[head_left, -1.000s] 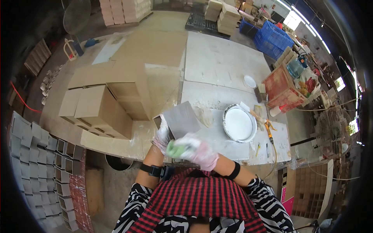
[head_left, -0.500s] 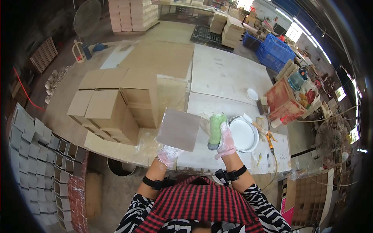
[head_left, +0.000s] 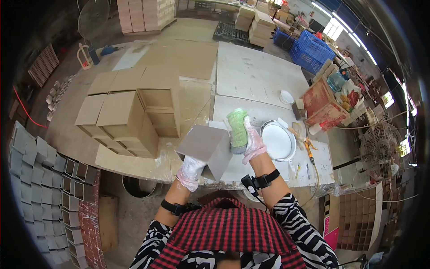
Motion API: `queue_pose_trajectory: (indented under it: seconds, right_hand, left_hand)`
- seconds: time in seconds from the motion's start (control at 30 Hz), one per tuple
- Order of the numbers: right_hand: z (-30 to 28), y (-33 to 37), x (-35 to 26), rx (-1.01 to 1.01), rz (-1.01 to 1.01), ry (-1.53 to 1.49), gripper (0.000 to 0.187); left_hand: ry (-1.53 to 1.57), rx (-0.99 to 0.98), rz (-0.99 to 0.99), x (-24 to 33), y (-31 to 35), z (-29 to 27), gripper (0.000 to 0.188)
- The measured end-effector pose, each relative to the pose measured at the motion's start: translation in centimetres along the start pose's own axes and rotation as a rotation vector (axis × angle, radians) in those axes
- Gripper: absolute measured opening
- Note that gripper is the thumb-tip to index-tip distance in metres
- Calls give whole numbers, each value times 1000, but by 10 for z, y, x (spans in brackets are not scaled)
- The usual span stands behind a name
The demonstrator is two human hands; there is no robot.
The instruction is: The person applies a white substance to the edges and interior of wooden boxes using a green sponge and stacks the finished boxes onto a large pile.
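Observation:
My left hand (head_left: 191,171), in a whitened glove, reaches into the open side of a grey square box (head_left: 204,142) and holds it up above the table's front edge. The box is tilted so that its top and one side show. In my right hand (head_left: 254,144), gloved in pinkish white, is a green cloth-like roll (head_left: 237,127) with a grey lower end; it stands upright close beside the box. To the right of that hand sits a round white tub (head_left: 278,141) of white liquid, with a brush (head_left: 293,131) by its rim.
Stacked brown boxes (head_left: 116,110) stand on the table to the left. Right of the tub lie an orange spray gun (head_left: 309,148) with a hose and a small white bowl (head_left: 286,97). Grey boxes (head_left: 33,197) are piled at the far left; a fan (head_left: 380,143) stands right.
The grey box has turned, so a second side and its open end now show, with my left hand inside it. The green roll has moved slightly left and up, nearer the box.

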State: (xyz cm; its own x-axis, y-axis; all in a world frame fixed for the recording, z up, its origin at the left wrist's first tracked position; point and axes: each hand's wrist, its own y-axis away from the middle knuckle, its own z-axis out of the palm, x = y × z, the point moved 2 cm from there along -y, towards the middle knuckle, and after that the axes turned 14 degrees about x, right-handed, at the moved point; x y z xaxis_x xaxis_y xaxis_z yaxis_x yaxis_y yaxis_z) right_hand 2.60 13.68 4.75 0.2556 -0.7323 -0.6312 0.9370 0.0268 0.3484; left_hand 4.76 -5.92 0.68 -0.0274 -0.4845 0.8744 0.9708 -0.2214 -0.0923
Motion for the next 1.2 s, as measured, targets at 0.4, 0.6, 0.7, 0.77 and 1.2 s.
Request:
queue_pose_trajectory:
  seconds: [0.4, 0.6, 0.7, 0.77, 1.2]
  right_hand:
    - [-21, 40, 46, 45, 37, -67, 46]
    - [-42, 51, 55, -16, 4, -46, 45]
    - [-56, 54, 51, -50, -8, 218, 40]
    - [-33, 65, 26, -9, -322, 323, 36]
    - [64, 84, 16, -937, -1545, 1444, 36]
  left_hand:
    - [253, 246, -260, -26, 48, -21, 45]
    - [68, 228, 11, -15, 54, -5, 37]
    - [560, 209, -191, -4, 64, 9, 37]
    - [511, 246, -227, 4, 71, 18, 37]
    - [473, -41, -306, 8, 112, 29, 37]
